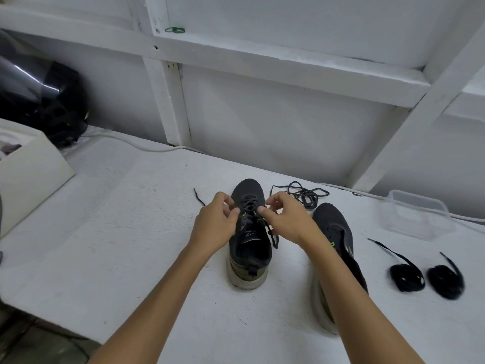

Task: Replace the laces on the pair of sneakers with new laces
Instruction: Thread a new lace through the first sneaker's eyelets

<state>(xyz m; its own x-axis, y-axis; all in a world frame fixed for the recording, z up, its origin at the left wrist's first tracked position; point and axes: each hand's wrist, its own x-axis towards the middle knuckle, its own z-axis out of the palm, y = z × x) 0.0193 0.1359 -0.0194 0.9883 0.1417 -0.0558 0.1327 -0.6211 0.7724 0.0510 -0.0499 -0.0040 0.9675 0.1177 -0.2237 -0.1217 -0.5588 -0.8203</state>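
A dark sneaker with a pale sole stands toe-away in the middle of the white table, its dark lace still threaded. My left hand and my right hand sit over its eyelets, fingers curled and pinching the lace on each side. One lace end trails out left of the left hand. The second sneaker lies to the right, partly hidden by my right forearm. A loose grey lace lies in a tangle behind it. Two coiled black laces rest at the right.
A clear plastic container sits at the back right. A white box stands at the left edge, with a black helmet behind it. A white cable runs along the wall. White shelving rises behind the table.
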